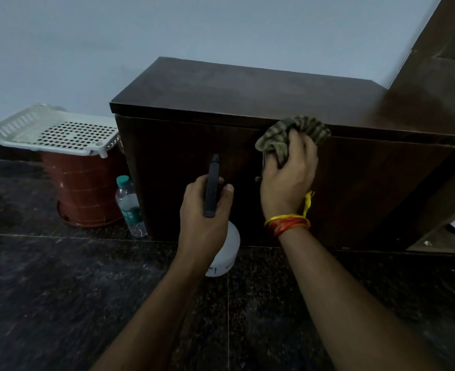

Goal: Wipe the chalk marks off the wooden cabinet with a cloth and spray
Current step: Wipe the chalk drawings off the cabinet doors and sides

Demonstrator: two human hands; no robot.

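Your right hand point(287, 180) had its grip closed around a bunched, striped cloth point(294, 132), pressing it against the upper front of the dark wooden cabinet point(221, 87), just under the overhanging top edge and beside a small metal handle point(261, 167) on the door. A band of orange and yellow thread point(287, 223) circled that wrist. Your left hand point(205, 212) held the spray bottle point(225, 253) — fingers curled round its neck, thumb alongside the black spray head point(212, 188), whose nozzle pointed up toward the cabinet front. The bottle's white body hung below your palm, above the dark speckled floor point(60, 303). I could not make out any chalk marks on the cabinet in the dim light. To the left of the cabinet stood a clear plastic water bottle point(130, 207) with a green cap, just beside the cabinet's corner — and next to it a reddish-brown bucket point(81, 188) with a white slotted basket point(52, 129) resting across its top.
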